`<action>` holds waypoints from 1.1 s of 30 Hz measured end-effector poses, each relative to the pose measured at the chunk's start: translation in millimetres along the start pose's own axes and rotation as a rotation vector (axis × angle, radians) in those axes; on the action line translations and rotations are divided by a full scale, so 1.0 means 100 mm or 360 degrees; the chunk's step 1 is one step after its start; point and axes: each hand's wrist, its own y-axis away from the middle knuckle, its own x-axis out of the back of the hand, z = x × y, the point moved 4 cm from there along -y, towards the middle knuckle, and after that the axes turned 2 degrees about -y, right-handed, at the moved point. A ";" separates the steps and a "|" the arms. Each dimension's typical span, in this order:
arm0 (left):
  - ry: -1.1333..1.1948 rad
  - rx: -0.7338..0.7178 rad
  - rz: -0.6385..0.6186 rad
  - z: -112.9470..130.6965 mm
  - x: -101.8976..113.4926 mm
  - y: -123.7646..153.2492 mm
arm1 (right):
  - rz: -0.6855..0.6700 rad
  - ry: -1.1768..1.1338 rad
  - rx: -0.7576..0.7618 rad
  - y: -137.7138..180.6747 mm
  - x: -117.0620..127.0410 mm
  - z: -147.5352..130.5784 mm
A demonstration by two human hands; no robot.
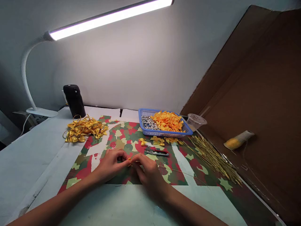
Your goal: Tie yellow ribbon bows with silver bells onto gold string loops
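Observation:
My left hand [112, 164] and my right hand [147, 172] meet at the middle of the patterned mat [131, 138], fingertips pinched together on a small yellow bow [129, 160] that is mostly hidden between them. Both hands rest on the mat with curled fingers. Black snips [156, 153] lie just beyond my right hand. A few loose yellow bows [158, 141] sit further back, in front of the blue basket [143, 131].
The blue basket holds orange bows [167, 121] and silver pieces [148, 122]. A heap of tied gold bows [83, 128] lies at the left, gold wire ties [213, 155] at the right. A black device [74, 100], lamp base [41, 111], plastic cup [196, 120] and cardboard wall [258, 103] surround the mat.

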 end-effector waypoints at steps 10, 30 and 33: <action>-0.0050 -0.0019 0.0046 -0.03 -0.02 -0.01 | -0.0013 -0.0071 -0.0053 0.02 -0.05 0.03; -0.0145 0.0060 0.0045 0.02 -0.02 -0.01 | 0.0129 -0.0567 -0.0697 -0.04 0.02 0.18; -0.0277 -0.0004 0.0076 0.05 -0.04 0.00 | 0.0113 -0.0630 -0.0728 -0.05 0.01 0.18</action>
